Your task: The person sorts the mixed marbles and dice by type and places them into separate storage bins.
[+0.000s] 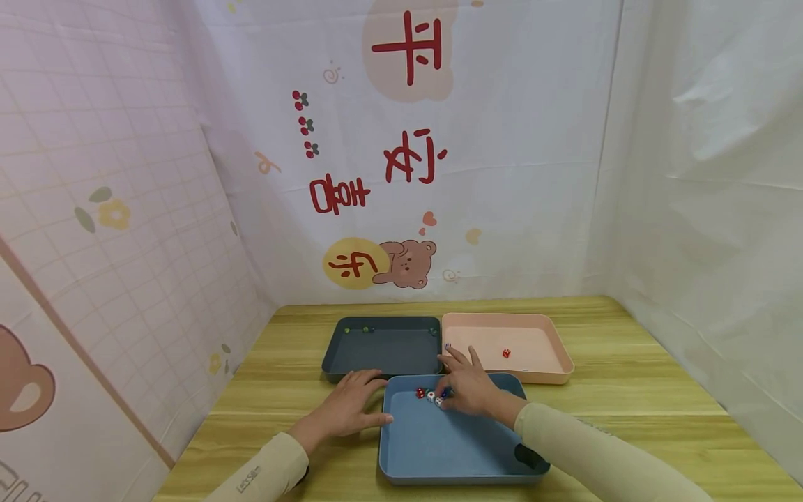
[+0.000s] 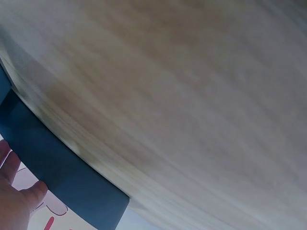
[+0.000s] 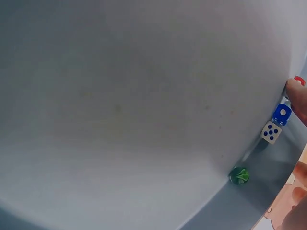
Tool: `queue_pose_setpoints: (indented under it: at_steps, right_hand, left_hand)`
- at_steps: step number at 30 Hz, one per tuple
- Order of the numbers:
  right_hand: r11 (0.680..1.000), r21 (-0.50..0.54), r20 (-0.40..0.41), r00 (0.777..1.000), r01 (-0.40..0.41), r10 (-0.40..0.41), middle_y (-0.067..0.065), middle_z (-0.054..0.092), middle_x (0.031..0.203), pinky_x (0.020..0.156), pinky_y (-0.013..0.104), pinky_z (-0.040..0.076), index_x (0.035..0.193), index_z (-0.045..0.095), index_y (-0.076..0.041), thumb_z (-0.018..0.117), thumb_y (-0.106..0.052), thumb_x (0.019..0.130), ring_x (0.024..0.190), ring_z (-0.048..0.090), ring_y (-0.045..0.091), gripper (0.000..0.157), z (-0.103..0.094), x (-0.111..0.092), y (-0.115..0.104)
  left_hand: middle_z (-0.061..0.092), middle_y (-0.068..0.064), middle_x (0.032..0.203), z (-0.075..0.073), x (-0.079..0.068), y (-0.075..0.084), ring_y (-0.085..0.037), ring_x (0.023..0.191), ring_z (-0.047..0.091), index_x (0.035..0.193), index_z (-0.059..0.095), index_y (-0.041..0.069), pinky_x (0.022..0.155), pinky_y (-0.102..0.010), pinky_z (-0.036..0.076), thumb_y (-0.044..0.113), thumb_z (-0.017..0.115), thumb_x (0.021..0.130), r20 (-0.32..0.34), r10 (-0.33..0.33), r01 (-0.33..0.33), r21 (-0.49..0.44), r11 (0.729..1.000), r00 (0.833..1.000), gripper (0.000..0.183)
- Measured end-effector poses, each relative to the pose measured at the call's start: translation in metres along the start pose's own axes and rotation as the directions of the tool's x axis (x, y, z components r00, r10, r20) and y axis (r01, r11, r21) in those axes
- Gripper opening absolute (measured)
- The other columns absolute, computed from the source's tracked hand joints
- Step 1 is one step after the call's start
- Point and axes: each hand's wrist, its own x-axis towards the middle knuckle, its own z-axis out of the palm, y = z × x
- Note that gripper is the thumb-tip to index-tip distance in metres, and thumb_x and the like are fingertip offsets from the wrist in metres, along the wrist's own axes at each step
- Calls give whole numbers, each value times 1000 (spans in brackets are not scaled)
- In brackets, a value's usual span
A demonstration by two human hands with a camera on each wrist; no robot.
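Note:
In the head view, a blue tray (image 1: 464,453) stands at the table's front, with a small cluster of dice near its far edge. My right hand (image 1: 470,387) reaches over that edge, its thumb and a finger among the dice. A red die (image 1: 420,393) and a white die (image 1: 431,396) show beside the fingertips. In the right wrist view, the thumb meets a red die (image 3: 299,80); a blue die (image 3: 282,114), a white die (image 3: 271,132) and a green marble (image 3: 240,175) lie nearby. Whether the fingers pinch anything is hidden. My left hand (image 1: 348,408) rests at the tray's left rim, fingers loosely spread.
Behind, at left, a dark tray (image 1: 383,355) holds several green marbles (image 1: 366,330). To its right, a pink tray (image 1: 533,331) contains a red die (image 1: 506,353) and a small pale piece at its left wall. Wood-grain table (image 1: 627,390) surrounds them, and printed cloth hangs behind.

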Motion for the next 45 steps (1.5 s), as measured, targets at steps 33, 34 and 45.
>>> queue_pose_setpoints:
  at_steps: [33,34,45]
  right_hand:
    - [935,293,-75,970,-202,233,16,57,136,112,70,7,76,74,-29,84,-26,77,139,34,40,11,-43,14,19]
    - [931,301,-78,968,-205,238,16,57,136,111,70,7,75,74,-28,84,-25,77,138,35,40,11,-44,14,21]
    - [932,242,-71,953,-269,293,18,56,136,107,74,11,80,77,-24,81,-27,82,135,38,43,6,-55,14,58]
  left_hand:
    - [42,-14,149,-1,-1,0,-33,138,38,144,52,12,113,-62,23,70,54,89,1,2,-1,-18,1000,1000,79]
    - [42,-14,149,-2,-1,0,-33,138,38,143,52,12,112,-62,23,70,54,89,-1,4,-4,-18,1000,1000,80]
    - [42,-11,149,-1,-2,-1,-32,138,38,143,52,15,113,-61,24,69,54,90,-8,6,-6,-17,1000,1000,76]
